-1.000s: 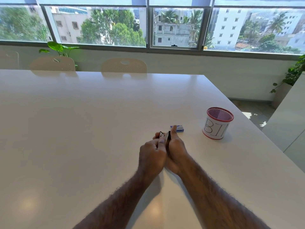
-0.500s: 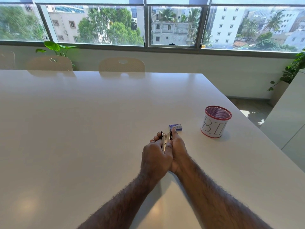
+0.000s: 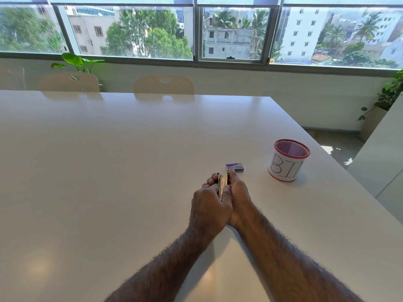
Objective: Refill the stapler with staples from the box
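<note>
**Stapler spread between both hands**

White table point(image 3: 109, 182) runs up to the windows, with chairs at its far edge. Both my hands grip the stapler point(image 3: 222, 186) just above it: my left hand point(image 3: 209, 205) wraps the metal part, my right hand point(image 3: 238, 197) the dark part, the two parted slightly. Just beyond my fingers lies the blue staple box point(image 3: 235, 167), and to its right stands a mesh cup point(image 3: 287, 164) lettered "BIN".

office: long meeting table point(image 3: 109, 171), chairs point(image 3: 163, 85)

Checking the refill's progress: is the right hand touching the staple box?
Cannot tell. In the head view the right hand's thumb tip overlaps the staple box's near edge.
</note>
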The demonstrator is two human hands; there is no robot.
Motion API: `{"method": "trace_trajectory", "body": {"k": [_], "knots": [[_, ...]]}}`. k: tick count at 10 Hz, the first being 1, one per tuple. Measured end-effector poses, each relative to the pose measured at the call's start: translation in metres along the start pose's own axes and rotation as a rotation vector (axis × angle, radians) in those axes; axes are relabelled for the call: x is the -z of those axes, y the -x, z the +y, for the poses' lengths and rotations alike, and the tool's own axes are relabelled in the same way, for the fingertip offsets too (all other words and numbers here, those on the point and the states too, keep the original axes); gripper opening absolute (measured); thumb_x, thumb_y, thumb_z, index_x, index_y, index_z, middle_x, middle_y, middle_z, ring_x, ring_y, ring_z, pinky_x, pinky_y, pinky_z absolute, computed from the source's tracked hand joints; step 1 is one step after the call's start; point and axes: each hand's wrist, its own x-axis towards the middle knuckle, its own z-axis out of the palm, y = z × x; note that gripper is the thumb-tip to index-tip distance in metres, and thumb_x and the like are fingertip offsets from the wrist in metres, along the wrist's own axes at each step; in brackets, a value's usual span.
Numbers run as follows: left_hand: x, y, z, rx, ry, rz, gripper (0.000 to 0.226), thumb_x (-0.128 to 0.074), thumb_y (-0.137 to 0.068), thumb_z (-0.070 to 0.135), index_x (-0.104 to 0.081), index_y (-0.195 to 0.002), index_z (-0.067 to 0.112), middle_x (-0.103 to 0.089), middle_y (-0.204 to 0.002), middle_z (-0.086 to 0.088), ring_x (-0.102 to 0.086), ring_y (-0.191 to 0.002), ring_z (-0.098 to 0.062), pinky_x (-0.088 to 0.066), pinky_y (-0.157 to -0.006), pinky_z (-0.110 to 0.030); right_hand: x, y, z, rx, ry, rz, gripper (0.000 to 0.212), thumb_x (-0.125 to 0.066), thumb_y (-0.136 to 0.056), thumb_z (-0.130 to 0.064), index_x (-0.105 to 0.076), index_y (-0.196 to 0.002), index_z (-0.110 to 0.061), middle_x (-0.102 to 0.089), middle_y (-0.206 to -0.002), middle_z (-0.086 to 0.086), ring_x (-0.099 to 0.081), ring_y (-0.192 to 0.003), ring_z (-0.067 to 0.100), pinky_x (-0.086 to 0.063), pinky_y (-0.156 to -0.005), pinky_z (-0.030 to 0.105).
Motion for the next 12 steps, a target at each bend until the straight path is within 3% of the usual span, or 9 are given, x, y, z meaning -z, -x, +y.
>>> {"method": "trace_trajectory", "body": {"k": [2,3,4,5,7,8,9,11,12], "knots": [[0.004,-0.003,-0.004,0.049,0.008,-0.001,0.030,-0.050,-0.091,0.037,-0.063,-0.073,0.016,-0.063,-0.067,0.004,-0.057,-0.059,-0.012,-0.040,-0.054,-0.022,0.001,-0.002,-0.001,0.060,0.260,0.058,0.069,-0.030,-0.097,-0.059,-0.068,-0.096,-0.001,-0.066,-0.079,0.010,-0.064,-0.072,0.019,-0.056,-0.066,0.030],[0.009,-0.006,-0.009,0.101,-0.063,-0.023,0.034,-0.049,-0.090,0.039,-0.058,-0.067,0.015,-0.059,-0.060,0.002,-0.054,-0.056,-0.018,-0.036,-0.053,-0.026,0.003,-0.006,0.001,0.143,0.570,0.243,0.056,-0.040,-0.098,-0.051,-0.069,-0.088,-0.004,-0.070,-0.072,0.008,-0.067,-0.063,0.017,-0.055,-0.056,0.028],[0.015,-0.010,-0.013,0.179,-0.165,-0.095,0.039,-0.048,-0.088,0.042,-0.056,-0.066,0.010,-0.064,-0.067,-0.006,-0.057,-0.063,-0.026,-0.039,-0.056,-0.029,0.007,-0.011,0.005,0.325,0.979,0.423,0.049,-0.047,-0.097,-0.047,-0.066,-0.070,-0.011,-0.064,-0.066,0.005,-0.059,-0.062,0.017,-0.050,-0.059,0.033],[0.019,-0.012,-0.014,0.205,-0.215,-0.167,0.043,-0.050,-0.086,0.042,-0.062,-0.066,0.006,-0.068,-0.069,-0.009,-0.065,-0.067,-0.028,-0.049,-0.059,-0.032,0.010,-0.011,0.005,0.418,1.227,0.449,0.050,-0.050,-0.095,-0.046,-0.069,-0.066,-0.008,-0.070,-0.065,0.004,-0.061,-0.059,0.017,-0.048,-0.055,0.029],[0.022,-0.011,-0.016,0.216,-0.190,-0.153,0.048,-0.057,-0.079,0.048,-0.046,-0.049,0.012,-0.055,-0.050,-0.002,-0.050,-0.049,-0.023,-0.036,-0.045,-0.025,0.016,-0.007,0.000,0.539,1.534,0.519,0.040,-0.055,-0.094,-0.035,-0.073,-0.067,-0.011,-0.069,-0.065,0.003,-0.062,-0.061,0.016,-0.042,-0.052,0.021],[0.022,-0.010,-0.017,0.180,-0.188,-0.129,0.053,-0.058,-0.079,0.052,-0.046,-0.046,0.012,-0.046,-0.042,0.005,-0.044,-0.042,-0.016,-0.030,-0.042,-0.023,0.019,-0.005,-0.001,0.573,1.590,0.519,0.028,-0.059,-0.092,-0.031,-0.078,-0.082,-0.013,-0.074,-0.076,0.005,-0.068,-0.071,0.016,-0.053,-0.063,0.025],[0.024,-0.013,-0.019,0.173,-0.207,-0.153,0.052,-0.058,-0.075,0.053,-0.051,-0.046,0.009,-0.046,-0.039,0.004,-0.045,-0.040,-0.014,-0.029,-0.041,-0.022,0.019,-0.006,0.000,0.627,1.578,0.516,0.032,-0.059,-0.091,-0.036,-0.078,-0.077,-0.014,-0.073,-0.072,0.003,-0.067,-0.067,0.014,-0.057,-0.067,0.029],[0.033,-0.025,-0.026,0.256,-0.182,-0.165,0.051,-0.057,-0.075,0.051,-0.060,-0.051,0.006,-0.054,-0.043,0.000,-0.057,-0.052,-0.019,-0.035,-0.047,-0.024,0.023,-0.013,-0.004,0.873,1.614,0.561,0.042,-0.055,-0.092,-0.043,-0.072,-0.070,-0.012,-0.069,-0.066,0.000,-0.056,-0.057,0.014,-0.039,-0.059,0.022],[0.033,-0.029,-0.028,0.304,-0.208,-0.159,0.049,-0.053,-0.079,0.052,-0.055,-0.051,0.011,-0.063,-0.056,-0.003,-0.061,-0.063,-0.023,-0.039,-0.057,-0.025,0.021,-0.014,-0.011,0.843,1.593,0.568,0.051,-0.051,-0.093,-0.048,-0.053,-0.053,-0.016,-0.057,-0.053,-0.007,-0.054,-0.051,0.014,-0.037,-0.052,0.024]]}}
